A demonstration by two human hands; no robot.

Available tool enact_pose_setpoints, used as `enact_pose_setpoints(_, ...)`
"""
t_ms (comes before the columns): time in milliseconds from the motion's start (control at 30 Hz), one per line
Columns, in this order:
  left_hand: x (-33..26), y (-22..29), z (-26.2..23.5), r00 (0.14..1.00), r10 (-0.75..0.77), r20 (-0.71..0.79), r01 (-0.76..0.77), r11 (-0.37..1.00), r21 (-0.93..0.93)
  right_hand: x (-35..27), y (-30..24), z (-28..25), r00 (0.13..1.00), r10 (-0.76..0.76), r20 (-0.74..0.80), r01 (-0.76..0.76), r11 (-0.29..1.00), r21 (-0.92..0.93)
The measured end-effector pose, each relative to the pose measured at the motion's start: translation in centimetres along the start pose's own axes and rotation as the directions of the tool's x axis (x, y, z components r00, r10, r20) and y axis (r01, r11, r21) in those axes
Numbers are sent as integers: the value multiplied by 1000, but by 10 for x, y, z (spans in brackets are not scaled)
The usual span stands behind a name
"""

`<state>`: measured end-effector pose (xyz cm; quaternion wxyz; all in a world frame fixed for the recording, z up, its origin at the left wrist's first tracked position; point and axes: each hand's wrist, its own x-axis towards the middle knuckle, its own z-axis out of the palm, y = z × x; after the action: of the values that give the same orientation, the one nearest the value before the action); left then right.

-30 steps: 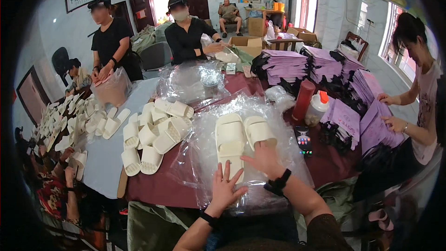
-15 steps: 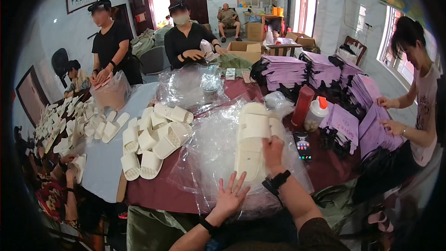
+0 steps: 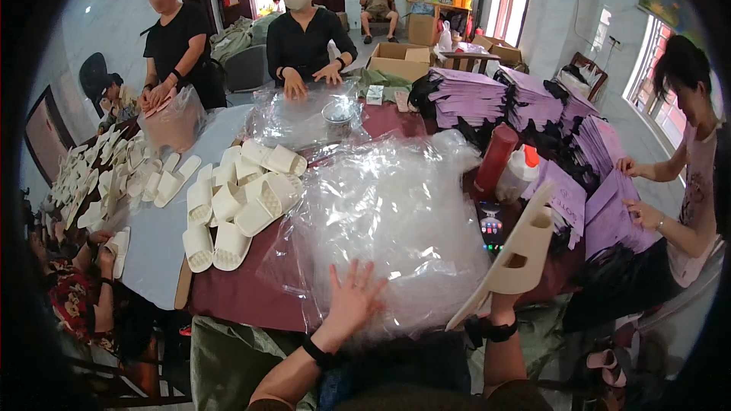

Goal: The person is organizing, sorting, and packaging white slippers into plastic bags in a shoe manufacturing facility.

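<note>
My left hand (image 3: 355,301) lies with its fingers spread on a stack of clear plastic bags (image 3: 388,221). To its right, my right hand (image 3: 502,304) grips cream slippers (image 3: 518,259), held up on edge beside the bags. The slippers hide most of that hand's fingers. A heap of similar cream slippers (image 3: 232,217) rests on the dark red tabletop (image 3: 259,301), left of the bags.
Beyond the bags stand a red cylinder (image 3: 496,158), a white bottle with an orange-red cap (image 3: 518,171) and a phone (image 3: 491,221). Purple bags (image 3: 468,99) are stacked at right, where a person handles some. More slippers (image 3: 114,175) and co-workers are at left and across.
My right hand has lifted the slippers off the bags, moved them right and turned them on edge. My left hand has shifted slightly left. The person across now has both hands on plastic.
</note>
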<state>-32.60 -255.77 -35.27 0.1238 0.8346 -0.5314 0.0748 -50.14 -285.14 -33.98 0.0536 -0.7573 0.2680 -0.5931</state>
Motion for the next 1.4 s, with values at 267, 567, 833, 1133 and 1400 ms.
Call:
enact_pose_setpoints(267, 29, 8, -40, 956, -268, -122, 270, 963, 5, 19, -57, -41, 979, 137, 152, -176, 944, 281)
enact_pose_setpoints(567, 0, 8, -25, 973, -160, 165, 189, 966, -176, -8, -86, -73, 728, -34, 685, -509, 642, 573)
enact_pose_setpoints(833, 7, -5, 5, 995, -86, 52, 94, 979, -180, -30, -80, -69, 452, -366, 813, -423, 715, 557)
enact_pose_setpoints(1133, 19, 0, -5, 979, -192, -74, 158, 933, -323, -13, -78, -85, 472, -406, 783, -344, 732, 587)
enact_pose_setpoints(1400, 35, -4, -29, 943, -298, 147, 323, 718, -617, -20, -86, -81, 415, -532, 738, -108, 776, 621)
